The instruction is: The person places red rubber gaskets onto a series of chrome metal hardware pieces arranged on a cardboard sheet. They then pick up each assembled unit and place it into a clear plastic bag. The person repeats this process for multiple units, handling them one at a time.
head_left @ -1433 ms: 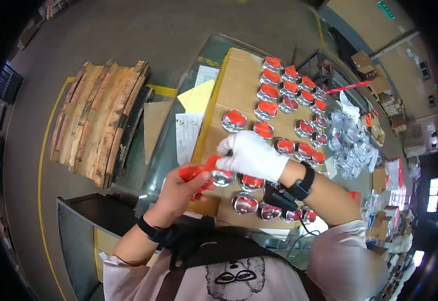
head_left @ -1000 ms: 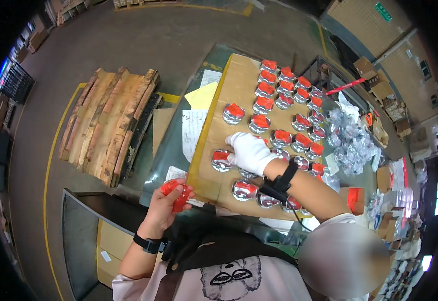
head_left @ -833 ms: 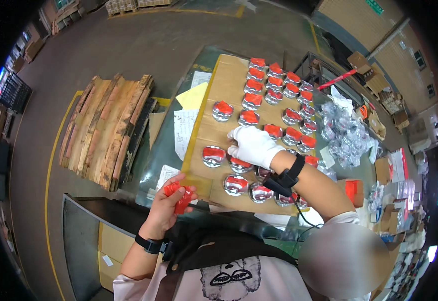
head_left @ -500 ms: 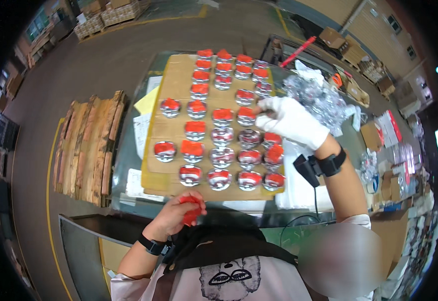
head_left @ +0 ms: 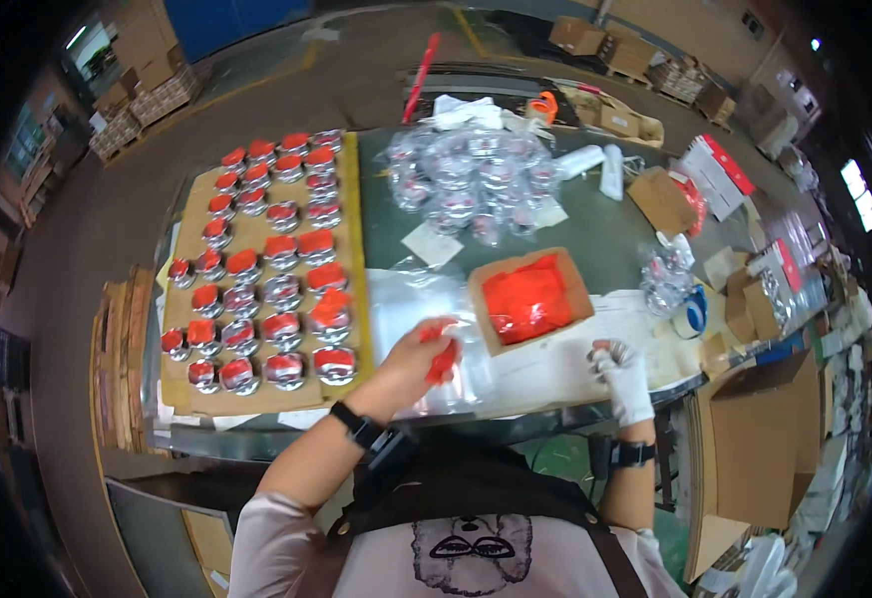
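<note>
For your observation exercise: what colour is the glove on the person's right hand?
White: the glove shows best in the head view, where the left hand is bare.

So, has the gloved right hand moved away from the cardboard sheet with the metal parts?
Yes. The right hand was over the cardboard sheet; now it is off it, far to the right, beyond the box of red pieces.

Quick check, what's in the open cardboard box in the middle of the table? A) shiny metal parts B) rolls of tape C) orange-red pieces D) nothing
C: the open cardboard box is filled with orange-red pieces, and the left hand beside it holds a piece of the same colour.
</note>
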Demonstrator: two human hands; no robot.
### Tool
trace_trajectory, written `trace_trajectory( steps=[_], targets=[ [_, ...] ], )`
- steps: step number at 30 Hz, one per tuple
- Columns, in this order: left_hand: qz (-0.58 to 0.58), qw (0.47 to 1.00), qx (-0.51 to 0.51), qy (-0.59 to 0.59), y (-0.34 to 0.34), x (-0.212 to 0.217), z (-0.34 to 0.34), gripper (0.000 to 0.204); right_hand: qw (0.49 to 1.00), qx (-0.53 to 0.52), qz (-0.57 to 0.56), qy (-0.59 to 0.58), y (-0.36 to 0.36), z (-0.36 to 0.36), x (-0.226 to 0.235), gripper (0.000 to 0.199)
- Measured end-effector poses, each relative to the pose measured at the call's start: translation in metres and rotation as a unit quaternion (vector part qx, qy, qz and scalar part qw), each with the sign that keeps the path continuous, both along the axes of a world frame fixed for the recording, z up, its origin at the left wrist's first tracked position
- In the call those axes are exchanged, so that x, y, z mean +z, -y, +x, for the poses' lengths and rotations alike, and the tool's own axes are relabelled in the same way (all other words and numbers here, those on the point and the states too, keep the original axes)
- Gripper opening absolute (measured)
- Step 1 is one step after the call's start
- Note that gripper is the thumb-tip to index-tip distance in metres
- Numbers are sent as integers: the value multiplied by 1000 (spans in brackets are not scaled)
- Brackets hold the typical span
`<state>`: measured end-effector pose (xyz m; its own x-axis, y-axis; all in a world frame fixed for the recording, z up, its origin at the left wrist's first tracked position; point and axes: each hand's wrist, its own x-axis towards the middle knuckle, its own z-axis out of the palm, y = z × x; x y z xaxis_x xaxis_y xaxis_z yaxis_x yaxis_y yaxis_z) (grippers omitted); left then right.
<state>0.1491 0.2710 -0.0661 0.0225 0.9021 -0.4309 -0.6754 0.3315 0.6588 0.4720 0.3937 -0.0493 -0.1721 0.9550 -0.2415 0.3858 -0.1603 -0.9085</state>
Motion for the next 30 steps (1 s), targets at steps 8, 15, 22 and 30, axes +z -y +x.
trace_trajectory(
  steps=[8, 15, 22, 30],
  targets=[
    [-11, 911, 40, -409, -173, -52, 102, 62, 997, -81, 13, -3, -9, 27, -45, 42],
    [127, 896, -71, -420, -94, -18, 60, 33, 929, -74, -321, -172, -52, -35, -72, 47],
    [-45, 861, -36, -505, -8, -62, 9, 20, 929, -133, -262, -223, -128, -77, -118, 33],
    [-126, 646, -28, -753, -71, -89, 36, 33, 828, -110, -346, -427, -139, -65, -125, 43]
  ],
)
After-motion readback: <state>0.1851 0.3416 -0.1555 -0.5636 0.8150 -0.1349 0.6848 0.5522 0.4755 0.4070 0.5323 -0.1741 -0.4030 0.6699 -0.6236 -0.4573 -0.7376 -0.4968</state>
